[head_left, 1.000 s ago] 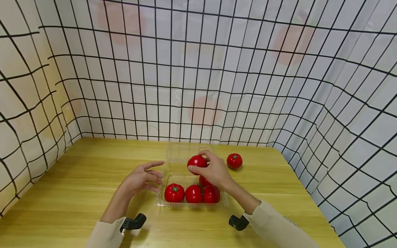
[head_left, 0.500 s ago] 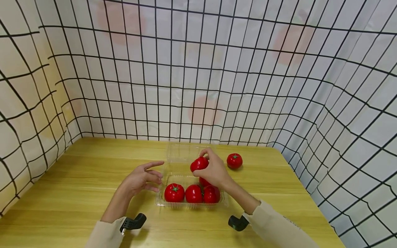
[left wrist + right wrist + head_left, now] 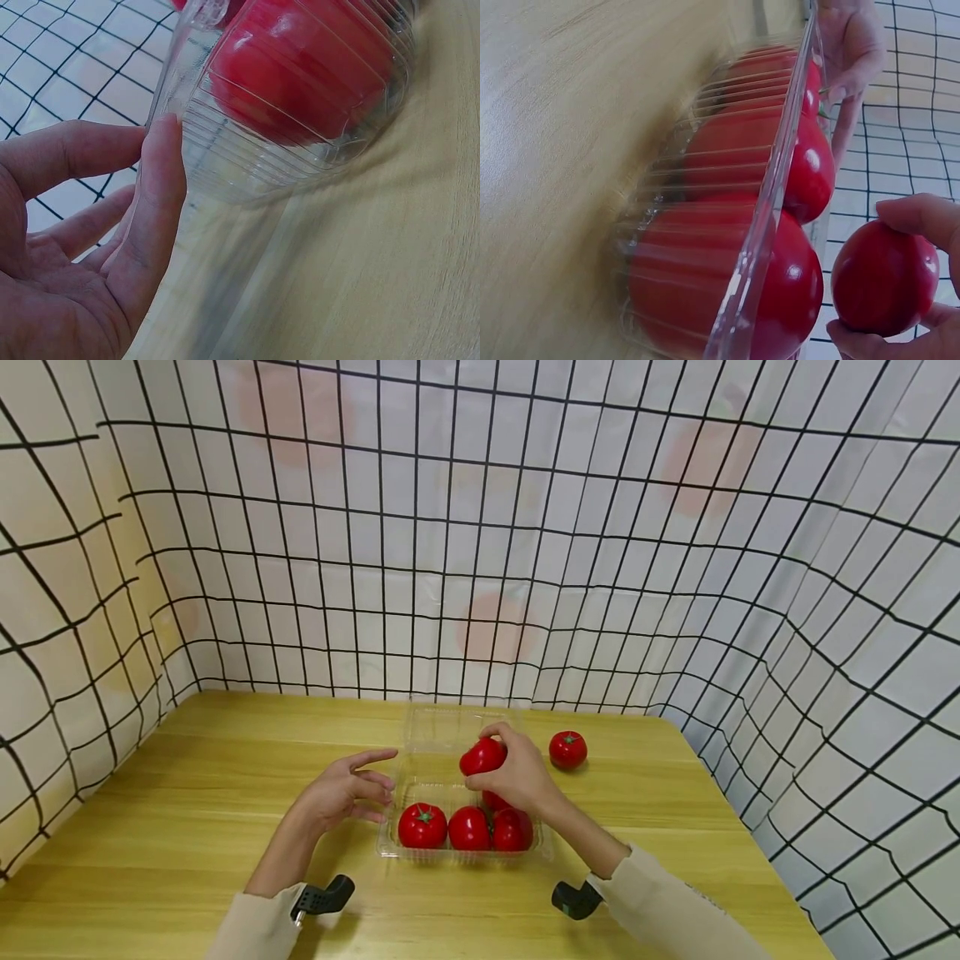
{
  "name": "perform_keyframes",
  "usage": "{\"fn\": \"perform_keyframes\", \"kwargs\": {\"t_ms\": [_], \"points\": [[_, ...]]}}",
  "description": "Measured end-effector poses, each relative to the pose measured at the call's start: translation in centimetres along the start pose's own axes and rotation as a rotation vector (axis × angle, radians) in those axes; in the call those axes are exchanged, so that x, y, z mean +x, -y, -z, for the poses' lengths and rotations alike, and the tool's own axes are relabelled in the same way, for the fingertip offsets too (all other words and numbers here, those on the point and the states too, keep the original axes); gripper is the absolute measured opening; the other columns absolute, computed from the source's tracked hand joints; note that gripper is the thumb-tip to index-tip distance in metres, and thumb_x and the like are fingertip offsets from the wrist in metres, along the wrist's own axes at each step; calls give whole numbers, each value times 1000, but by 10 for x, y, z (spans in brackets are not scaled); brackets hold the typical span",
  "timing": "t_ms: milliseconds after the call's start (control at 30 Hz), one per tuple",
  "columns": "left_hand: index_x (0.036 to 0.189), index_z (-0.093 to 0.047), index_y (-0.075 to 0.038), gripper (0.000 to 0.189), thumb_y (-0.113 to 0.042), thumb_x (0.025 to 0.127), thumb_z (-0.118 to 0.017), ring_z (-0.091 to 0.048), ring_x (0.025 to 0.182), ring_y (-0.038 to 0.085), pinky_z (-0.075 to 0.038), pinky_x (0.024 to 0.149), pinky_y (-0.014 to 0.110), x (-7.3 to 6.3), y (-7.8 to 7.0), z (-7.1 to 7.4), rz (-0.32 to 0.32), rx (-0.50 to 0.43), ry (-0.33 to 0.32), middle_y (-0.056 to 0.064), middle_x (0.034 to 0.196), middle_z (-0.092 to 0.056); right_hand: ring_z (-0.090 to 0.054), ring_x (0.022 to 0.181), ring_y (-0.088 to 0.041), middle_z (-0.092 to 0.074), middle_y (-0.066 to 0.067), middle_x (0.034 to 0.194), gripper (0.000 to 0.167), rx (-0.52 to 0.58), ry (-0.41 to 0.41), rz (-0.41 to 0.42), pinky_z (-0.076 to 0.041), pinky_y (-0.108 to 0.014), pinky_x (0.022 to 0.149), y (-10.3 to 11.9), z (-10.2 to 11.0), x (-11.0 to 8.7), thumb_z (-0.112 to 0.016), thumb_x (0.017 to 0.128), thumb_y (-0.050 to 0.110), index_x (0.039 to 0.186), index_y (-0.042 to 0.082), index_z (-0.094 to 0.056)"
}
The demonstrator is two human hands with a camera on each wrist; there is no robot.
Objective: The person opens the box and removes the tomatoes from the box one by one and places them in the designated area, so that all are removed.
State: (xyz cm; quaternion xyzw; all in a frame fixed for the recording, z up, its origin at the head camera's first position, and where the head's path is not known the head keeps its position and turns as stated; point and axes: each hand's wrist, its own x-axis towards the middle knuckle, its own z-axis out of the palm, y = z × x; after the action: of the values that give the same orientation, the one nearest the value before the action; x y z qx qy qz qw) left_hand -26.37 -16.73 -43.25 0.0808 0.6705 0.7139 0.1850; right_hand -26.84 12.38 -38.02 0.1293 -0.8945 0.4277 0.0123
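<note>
In the head view, a clear plastic clamshell box lies with its hinged lid folded back. Along its near side sit a tomato with its green calyx up, plus two more beside it; another is partly hidden under the right hand. My right hand holds a red tomato between thumb and fingers above the box's right part. At the box's left side is my left hand, whose thumb and a finger pinch the plastic rim in the left wrist view.
One loose tomato rests on the wooden table to the right of the box. White walls with a black grid enclose the table's back and sides. Each wrist wears a black camera mount.
The tomato in my right hand has turned and shifted slightly right from one second ago. My left hand and the box have stayed in place.
</note>
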Motion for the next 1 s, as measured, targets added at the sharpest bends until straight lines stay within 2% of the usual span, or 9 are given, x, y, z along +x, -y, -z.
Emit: {"fn": "perform_keyframes", "kwargs": {"t_ms": [333,533,667,833,1000], "points": [[157,-31,-1,76,5,89,-63,-69,81,18,-65,71,38,1,0,0,-4,4,8,11,101,-64,-67,102,-28,-63,-15,129,58,25,1,-18,-63,-41,78,0,4,-4,-86,77,26,128,20,-58],[157,-31,-1,76,5,88,-63,-68,81,18,-65,70,37,1,1,0,-3,6,9,9,99,-64,-65,98,-28,-62,-15,121,58,56,17,-27,-63,-40,77,0,4,-3,-83,76,17,124,17,-52],[157,-31,-1,76,5,88,-63,-68,82,18,-65,70,38,1,2,1,-1,4,10,9,99,-64,-64,102,-29,-61,-14,123,65,34,16,-6,-62,-42,79,-1,4,-3,-85,74,15,131,14,-54],[157,-32,-2,76,4,88,-64,-68,82,18,-65,71,38,1,1,1,1,3,10,10,100,-64,-60,110,-31,-57,-14,126,70,-46,8,-8,-61,-47,85,-1,5,-4,-88,74,23,137,13,-58],[157,-31,-1,76,4,88,-64,-69,82,18,-65,71,38,1,1,1,0,1,12,11,101,-65,-62,110,-30,-60,-11,125,67,-19,0,-10,-62,-46,86,-2,7,-4,-88,78,29,135,12,-59]]}}
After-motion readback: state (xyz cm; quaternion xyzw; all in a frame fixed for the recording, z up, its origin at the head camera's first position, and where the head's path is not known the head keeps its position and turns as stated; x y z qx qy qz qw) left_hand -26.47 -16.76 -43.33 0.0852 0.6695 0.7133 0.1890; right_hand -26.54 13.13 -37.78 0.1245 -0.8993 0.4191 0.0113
